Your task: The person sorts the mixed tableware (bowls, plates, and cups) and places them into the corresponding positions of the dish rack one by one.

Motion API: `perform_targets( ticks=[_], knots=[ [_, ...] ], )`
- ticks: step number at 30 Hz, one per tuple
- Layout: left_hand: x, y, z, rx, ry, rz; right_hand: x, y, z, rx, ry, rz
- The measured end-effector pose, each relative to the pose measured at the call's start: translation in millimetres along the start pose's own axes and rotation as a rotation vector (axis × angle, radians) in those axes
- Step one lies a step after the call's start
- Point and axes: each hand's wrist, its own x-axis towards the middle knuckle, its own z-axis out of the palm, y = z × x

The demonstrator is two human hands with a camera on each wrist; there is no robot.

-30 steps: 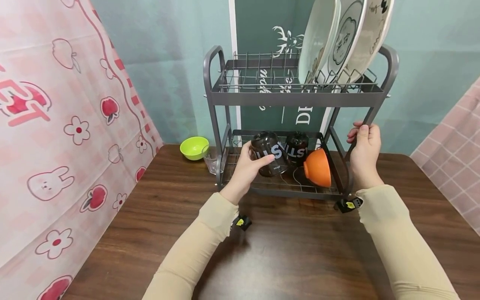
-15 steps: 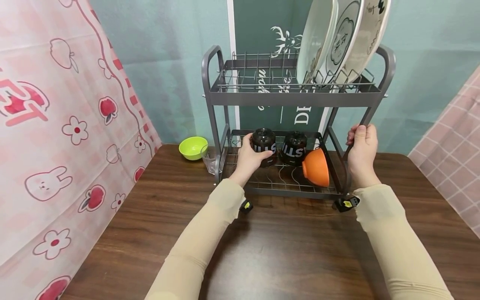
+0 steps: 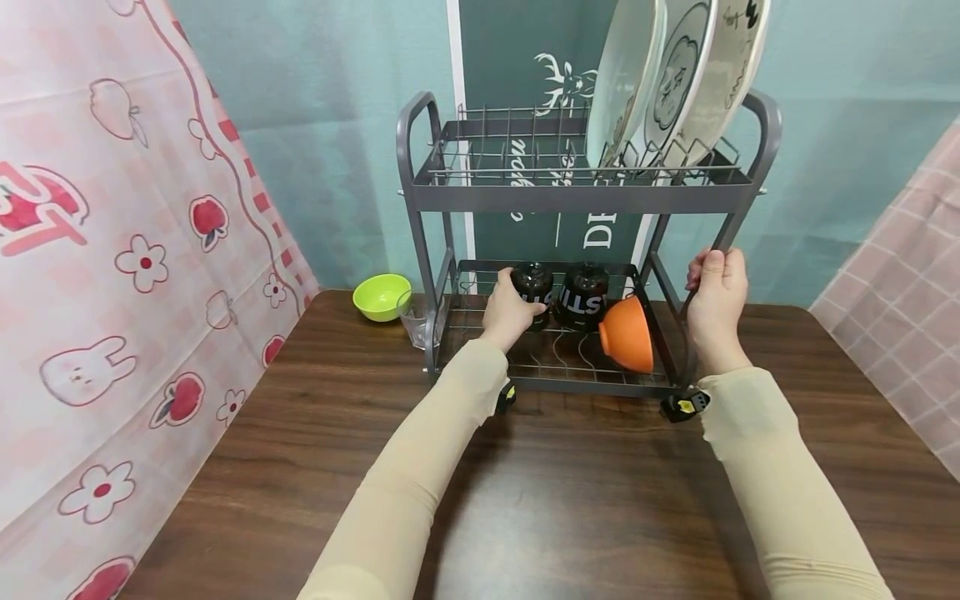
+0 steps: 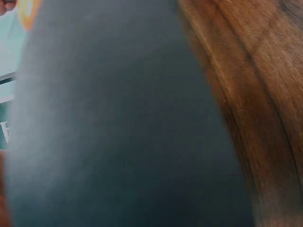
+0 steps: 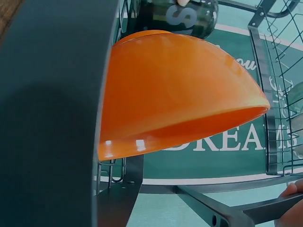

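On the lower shelf of the grey two-tier dish rack (image 3: 577,200), my left hand (image 3: 507,312) holds a dark glass (image 3: 532,283) with white lettering. The lettering reads upside down, and the base faces up. My thumb lies across its front; the other fingers are largely hidden behind it. Right beside it stands a similar dark glass (image 3: 582,296), also inverted. My right hand (image 3: 717,300) grips the rack's right side post. Between the hands an orange bowl (image 3: 627,335) lies tipped on its side; its curved wall (image 5: 180,90) fills the right wrist view.
Several plates (image 3: 682,83) stand upright at the upper tier's right. Left of the rack on the wooden table (image 3: 330,417) are a green bowl (image 3: 381,298) and a clear glass (image 3: 417,321). A grey rail (image 4: 113,113) blocks most of the left wrist view.
My left hand has moved the dark glass back from its tilted position at the front, setting it upright-inverted beside the other glass. My right hand keeps its grip on the post.
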Motion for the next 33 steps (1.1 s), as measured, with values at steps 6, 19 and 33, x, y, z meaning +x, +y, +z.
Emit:
perform_targets(
  ticks=[6,19,33],
  knots=[
    [1.2,1.6,6.5,-0.03,-0.016,0.036,0.6,2.4,0.3,0.018,-0.004,-0.019],
    [5.7,1.8,15.2,0.001,-0.033,0.05,0.0,2.7,0.9,-0.008,0.015,-0.02],
    [2.5,1.0,10.5,-0.01,-0.056,0.01,-2.1,2.4,3.0,0.015,0.024,-0.041]
  ],
)
